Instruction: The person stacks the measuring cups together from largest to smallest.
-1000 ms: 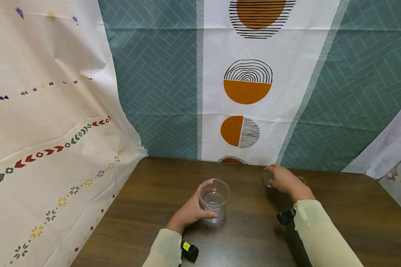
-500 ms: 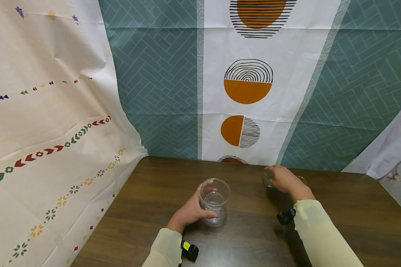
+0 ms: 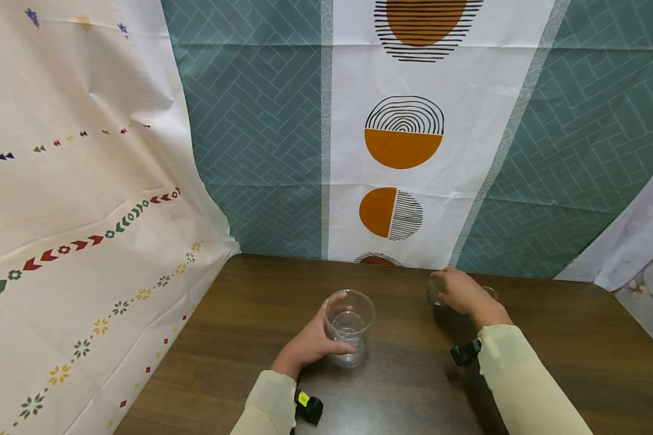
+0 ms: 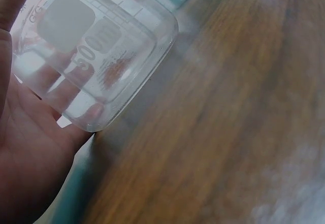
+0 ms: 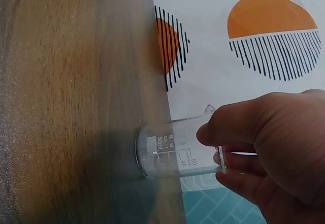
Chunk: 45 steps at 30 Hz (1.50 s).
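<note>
In the head view my left hand (image 3: 311, 339) grips a large clear glass beaker (image 3: 362, 345) from its left side, thumb across the front. The left wrist view shows a 500 ml mark on this beaker. A smaller glass beaker (image 3: 349, 325) stands nested inside it. Farther back on the right, my right hand (image 3: 462, 294) pinches a small 50 ml beaker (image 5: 175, 155) at its rim, thumb on one side and fingers on the other. This small beaker is upright with its base at the tabletop. In the head view my hand hides most of it.
Behind my right hand shows the rim of another clear glass vessel (image 3: 492, 292), mostly hidden. The brown wooden table (image 3: 402, 393) ends at a patterned teal and white cloth (image 3: 261, 151) at the back. A cream cloth (image 3: 103, 229) hangs along the left.
</note>
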Each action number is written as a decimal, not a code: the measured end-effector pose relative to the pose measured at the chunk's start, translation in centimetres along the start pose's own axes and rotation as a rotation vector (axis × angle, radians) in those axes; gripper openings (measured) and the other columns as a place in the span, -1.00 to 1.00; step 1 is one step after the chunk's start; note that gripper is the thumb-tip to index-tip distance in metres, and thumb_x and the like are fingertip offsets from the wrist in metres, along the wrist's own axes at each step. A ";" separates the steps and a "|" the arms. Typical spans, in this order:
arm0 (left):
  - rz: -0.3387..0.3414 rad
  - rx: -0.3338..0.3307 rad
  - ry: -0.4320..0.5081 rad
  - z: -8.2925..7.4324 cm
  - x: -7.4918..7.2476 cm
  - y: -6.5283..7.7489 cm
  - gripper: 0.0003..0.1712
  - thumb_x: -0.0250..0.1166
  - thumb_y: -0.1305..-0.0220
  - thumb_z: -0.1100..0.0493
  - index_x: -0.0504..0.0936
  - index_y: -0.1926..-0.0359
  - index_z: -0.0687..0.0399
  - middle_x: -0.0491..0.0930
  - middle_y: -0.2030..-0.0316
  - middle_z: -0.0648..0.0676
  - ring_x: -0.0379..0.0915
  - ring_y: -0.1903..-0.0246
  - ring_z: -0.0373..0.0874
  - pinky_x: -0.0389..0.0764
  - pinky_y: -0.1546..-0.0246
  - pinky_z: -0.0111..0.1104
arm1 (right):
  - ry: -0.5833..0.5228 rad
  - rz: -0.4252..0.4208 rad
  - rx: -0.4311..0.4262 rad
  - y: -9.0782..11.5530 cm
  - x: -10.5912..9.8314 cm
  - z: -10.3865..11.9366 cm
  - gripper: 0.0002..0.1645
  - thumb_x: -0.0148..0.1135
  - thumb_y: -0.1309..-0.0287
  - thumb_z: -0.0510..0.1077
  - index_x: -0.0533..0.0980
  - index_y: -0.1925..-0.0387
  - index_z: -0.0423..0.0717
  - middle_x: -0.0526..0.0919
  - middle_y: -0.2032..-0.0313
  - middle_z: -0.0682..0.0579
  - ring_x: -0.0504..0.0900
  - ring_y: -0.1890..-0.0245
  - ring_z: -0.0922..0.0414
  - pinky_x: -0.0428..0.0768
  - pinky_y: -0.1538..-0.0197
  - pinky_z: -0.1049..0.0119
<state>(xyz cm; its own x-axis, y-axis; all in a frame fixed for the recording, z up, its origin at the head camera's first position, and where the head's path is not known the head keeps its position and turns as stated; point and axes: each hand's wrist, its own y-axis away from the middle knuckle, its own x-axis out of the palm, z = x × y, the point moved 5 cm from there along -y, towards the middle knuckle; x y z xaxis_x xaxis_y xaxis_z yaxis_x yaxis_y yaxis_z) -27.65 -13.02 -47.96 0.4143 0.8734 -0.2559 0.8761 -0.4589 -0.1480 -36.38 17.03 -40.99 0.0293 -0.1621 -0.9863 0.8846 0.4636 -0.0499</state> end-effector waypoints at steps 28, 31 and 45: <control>0.013 -0.002 0.021 -0.1 0.0 0.1 0.18 0.57 0.08 0.18 0.00 -0.40 -0.49 0.28 -0.34 -0.01 0.20 -0.33 -0.02 0.39 -0.19 -0.21 | -0.041 -0.002 0.017 1.1 -1.0 1.0 -0.42 0.21 -0.04 -0.31 0.45 -0.16 -0.34 0.50 -0.10 -0.36 0.49 -0.11 -0.32 0.46 -0.12 -0.16; 0.012 -0.001 0.023 -0.1 0.0 0.1 0.18 0.57 0.08 0.18 0.00 -0.40 -0.49 0.29 -0.34 -0.02 0.20 -0.33 -0.03 0.38 -0.20 -0.20 | -0.041 0.000 0.016 1.1 -1.1 1.1 -0.42 0.21 -0.03 -0.31 0.45 -0.16 -0.35 0.51 -0.09 -0.37 0.49 -0.10 -0.32 0.47 -0.12 -0.15; 0.004 0.004 0.009 0.2 0.0 0.0 0.19 0.58 0.10 0.13 0.00 -0.39 -0.54 0.29 -0.33 -0.05 0.20 -0.33 -0.05 0.39 -0.20 -0.19 | -0.051 0.022 0.012 1.0 -2.0 2.2 -0.44 0.23 -0.06 -0.30 0.46 -0.16 -0.33 0.50 -0.10 -0.34 0.51 -0.09 -0.27 0.50 -0.08 -0.11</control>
<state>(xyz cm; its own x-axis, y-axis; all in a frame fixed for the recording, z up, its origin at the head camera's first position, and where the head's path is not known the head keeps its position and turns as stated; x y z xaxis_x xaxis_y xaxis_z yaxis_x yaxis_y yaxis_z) -27.71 -13.04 -48.20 0.4204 0.8729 -0.2477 0.8732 -0.4634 -0.1510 -34.49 15.86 -38.74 0.0722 -0.1964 -0.9779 0.8891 0.4570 -0.0261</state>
